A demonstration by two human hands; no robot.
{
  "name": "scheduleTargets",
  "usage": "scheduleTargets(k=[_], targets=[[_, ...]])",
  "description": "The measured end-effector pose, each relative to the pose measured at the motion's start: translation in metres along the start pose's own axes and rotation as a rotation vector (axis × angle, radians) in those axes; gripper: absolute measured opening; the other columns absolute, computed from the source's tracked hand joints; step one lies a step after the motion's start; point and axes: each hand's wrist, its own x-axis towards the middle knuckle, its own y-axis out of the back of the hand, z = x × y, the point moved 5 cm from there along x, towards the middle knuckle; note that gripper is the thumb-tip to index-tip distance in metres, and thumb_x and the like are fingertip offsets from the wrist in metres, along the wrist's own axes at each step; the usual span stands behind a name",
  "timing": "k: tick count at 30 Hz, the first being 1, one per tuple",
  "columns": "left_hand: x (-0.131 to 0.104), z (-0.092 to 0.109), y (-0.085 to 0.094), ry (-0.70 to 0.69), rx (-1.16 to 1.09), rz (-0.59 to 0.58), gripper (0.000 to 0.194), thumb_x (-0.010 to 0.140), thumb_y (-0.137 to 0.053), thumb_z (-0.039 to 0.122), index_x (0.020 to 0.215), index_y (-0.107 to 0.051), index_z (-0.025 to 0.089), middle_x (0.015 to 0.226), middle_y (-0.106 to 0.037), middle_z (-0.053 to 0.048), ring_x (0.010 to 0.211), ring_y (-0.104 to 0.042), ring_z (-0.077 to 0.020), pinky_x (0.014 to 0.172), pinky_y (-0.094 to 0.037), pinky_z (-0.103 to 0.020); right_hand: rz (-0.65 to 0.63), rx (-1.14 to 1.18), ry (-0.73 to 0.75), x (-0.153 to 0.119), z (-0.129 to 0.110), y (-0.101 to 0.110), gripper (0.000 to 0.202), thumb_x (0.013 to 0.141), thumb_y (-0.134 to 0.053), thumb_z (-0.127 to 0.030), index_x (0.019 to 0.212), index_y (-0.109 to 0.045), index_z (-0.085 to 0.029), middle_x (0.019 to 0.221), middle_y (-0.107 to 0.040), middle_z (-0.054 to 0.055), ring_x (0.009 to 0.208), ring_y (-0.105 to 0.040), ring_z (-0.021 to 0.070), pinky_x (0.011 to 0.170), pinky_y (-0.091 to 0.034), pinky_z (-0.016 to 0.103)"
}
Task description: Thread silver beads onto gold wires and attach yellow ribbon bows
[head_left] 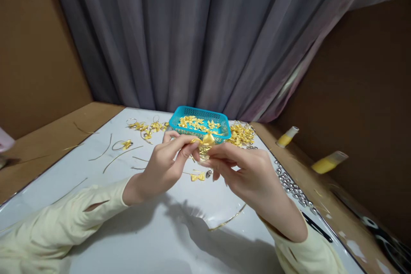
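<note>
A shiny yellow ribbon bow (208, 138) is held up between my two hands, above the white table (154, 231). My left hand (168, 160) is closed in a pinch at the bow's left side. From the right, my right hand (247, 171) pinches just below the bow, thumb against fingers. Thin gold strands (204, 152) show between the fingertips; how they join the bow is too small to tell. Beneath the hands lie a small yellow bow (197, 177) and a dark silver bead (208, 174).
Behind my hands stands a blue basket (230, 130) containing yellow bows. A pile of yellow bows (240, 135) sits right of it. Bow pieces with loops (126, 144) and loose gold cords (120, 158) lie left. Silver beads (292, 186), black tweezers (317, 227) and two yellow-filled tubes (329, 162) are right.
</note>
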Motion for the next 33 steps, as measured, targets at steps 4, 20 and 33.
scheduleTargets(k=[4, 20, 33], targets=[[0.003, 0.000, 0.003, 0.123, -0.053, -0.033, 0.019, 0.093, -0.044, 0.014, 0.079, -0.056, 0.019, 0.063, -0.064, 0.004, 0.063, -0.055, -0.0130, 0.069, -0.039, -0.029, 0.070, -0.104, 0.055, -0.001, -0.001, 0.003, 0.012, 0.082, -0.057, -0.006, 0.075, -0.061, -0.016, 0.053, -0.060, -0.004, 0.043, -0.055, 0.0065, 0.045, -0.041, 0.017], [-0.002, 0.002, -0.008, -0.193, 0.003, -0.143, 0.021, 0.090, -0.041, 0.001, 0.095, -0.053, 0.017, 0.065, -0.063, 0.003, 0.057, -0.051, -0.0113, 0.072, -0.040, -0.031, -0.023, 0.371, -0.322, 0.013, 0.037, 0.009, 0.032, 0.079, -0.062, -0.047, 0.088, -0.048, -0.020, 0.075, -0.057, 0.001, 0.066, -0.053, 0.0118, 0.055, -0.042, 0.025], [-0.006, -0.001, -0.017, -0.139, -0.080, -0.228, 0.018, 0.090, -0.043, 0.004, 0.091, -0.055, 0.017, 0.064, -0.062, 0.001, 0.066, -0.048, -0.0145, 0.067, -0.044, -0.027, -0.075, 0.985, -0.613, 0.011, 0.063, -0.026, 0.051, 0.070, -0.076, -0.023, 0.110, -0.045, -0.017, 0.054, -0.050, -0.011, 0.048, -0.041, 0.0059, 0.049, -0.029, 0.020]])
